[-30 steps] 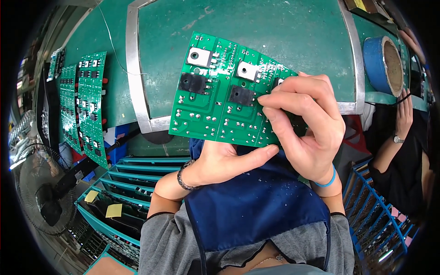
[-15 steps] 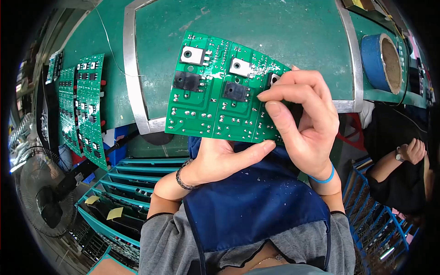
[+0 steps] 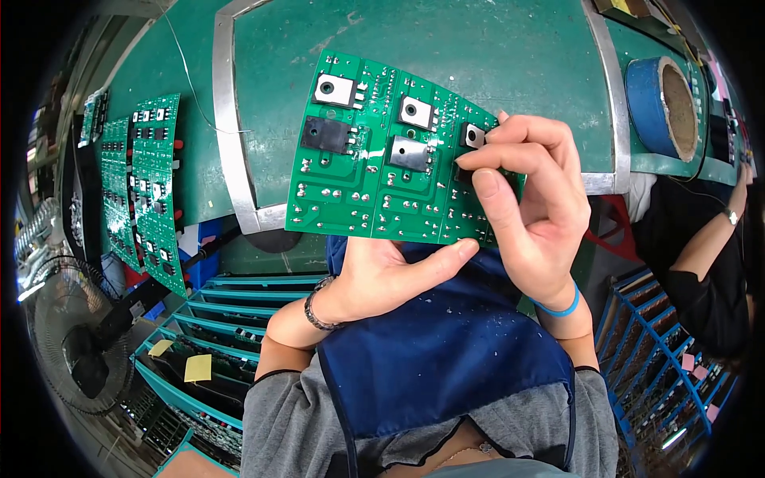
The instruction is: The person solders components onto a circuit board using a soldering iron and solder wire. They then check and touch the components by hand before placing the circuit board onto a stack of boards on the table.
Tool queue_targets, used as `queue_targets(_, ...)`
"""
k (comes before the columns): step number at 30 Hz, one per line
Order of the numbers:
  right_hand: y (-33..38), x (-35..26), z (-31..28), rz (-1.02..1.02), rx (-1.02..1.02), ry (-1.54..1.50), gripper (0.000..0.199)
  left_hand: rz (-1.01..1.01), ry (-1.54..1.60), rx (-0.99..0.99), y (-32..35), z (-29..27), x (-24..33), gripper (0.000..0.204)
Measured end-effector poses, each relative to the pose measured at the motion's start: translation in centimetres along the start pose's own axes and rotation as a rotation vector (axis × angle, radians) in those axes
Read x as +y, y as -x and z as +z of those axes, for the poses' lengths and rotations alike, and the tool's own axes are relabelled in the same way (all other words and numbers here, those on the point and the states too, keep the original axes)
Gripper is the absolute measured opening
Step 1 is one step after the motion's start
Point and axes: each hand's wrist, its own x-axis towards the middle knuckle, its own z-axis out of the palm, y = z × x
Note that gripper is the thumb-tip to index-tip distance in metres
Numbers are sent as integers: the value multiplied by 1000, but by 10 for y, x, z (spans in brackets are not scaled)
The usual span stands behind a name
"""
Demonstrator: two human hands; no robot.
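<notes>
A green circuit board (image 3: 358,183) is held up in front of me, tilted toward me, its face dotted with solder joints. White and black flat three-legged components (image 3: 333,90) sit on it in two rows. My left hand (image 3: 382,279) grips it from below, thumb along the lower edge and fingers hidden behind. At the board's right end, my right hand (image 3: 542,199) is curled, with a bent finger and the thumb close together by a partly covered black component (image 3: 462,173). Another fingertip shows at the upper right edge. Whether anything small is between the fingertips is hidden.
Several populated boards (image 3: 155,191) stand at the left of the green table (image 3: 510,48). A blue roll (image 3: 649,107) lies at the right. Below left are a teal rack (image 3: 231,315) and a fan (image 3: 84,342). Another person's arm (image 3: 713,231) and a blue rack (image 3: 653,350) are at the right.
The board has tilted slightly, shifting the glare on its components. My right hand's fingertips have moved a little right and uncovered more of a white component. The other person's arm has reached farther up.
</notes>
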Motion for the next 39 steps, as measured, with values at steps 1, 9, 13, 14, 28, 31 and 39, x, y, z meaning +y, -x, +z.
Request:
queue_targets(1, 0, 0, 1, 1, 1, 2, 15, -16, 10, 15, 0, 2, 1, 31)
queue_targets(9, 1, 1, -4, 38, -79, -105, 11, -20, -36, 36, 2, 2, -1, 27)
queue_targets(13, -3, -6, -8, 21, -69, -63, 11, -5, -34, 42, 2, 3, 3, 32)
queue_targets(14, -2, -7, -4, 30, -67, -87, 11, -6, -67, 33, 2, 3, 3, 33)
queue_targets(28, 3, -2, -1, 138, -88, -192, 13, -32, -13, 13, 1, 0, 4, 36)
queue_targets(31, 2, -2, 1, 105, -127, -152, 12, -23, -13, 12, 3, -1, 1, 40)
queue_targets(39, 2, -3, -5, 188, -129, -349, 12, -35, 69, 0, 3, -1, 3, 43)
